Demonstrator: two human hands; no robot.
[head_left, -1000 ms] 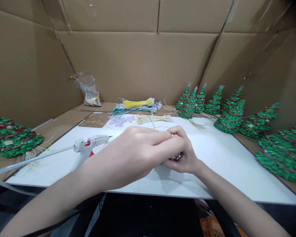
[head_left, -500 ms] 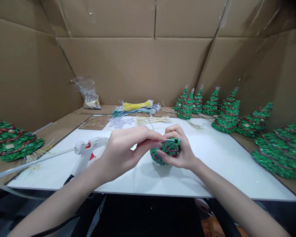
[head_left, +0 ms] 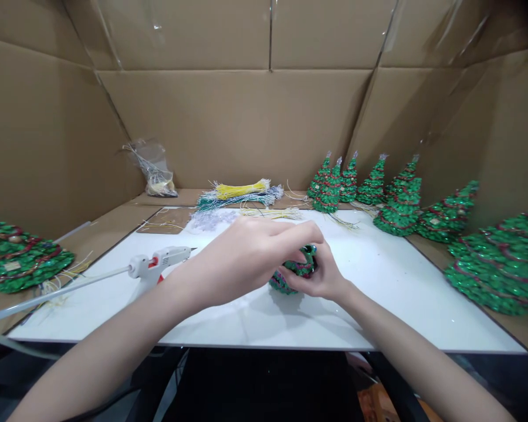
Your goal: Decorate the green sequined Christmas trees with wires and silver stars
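Mid-frame: my right hand (head_left: 319, 278) cups a small green tinsel tree (head_left: 297, 271), fingers wrapped round it; left hand (head_left: 250, 261) pinches its top. Glue gun (head_left: 158, 264) lies centre-left.

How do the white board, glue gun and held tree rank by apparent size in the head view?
1. white board
2. glue gun
3. held tree, partly hidden by both hands, so its rank against the gun is unsure.

I work at a small craft-assembly bench: cardboard walls (head_left: 246, 123) around a white board (head_left: 378, 293), finished glitter trees (head_left: 400, 199), wire bundles (head_left: 240, 192), a glue gun (head_left: 156, 264).
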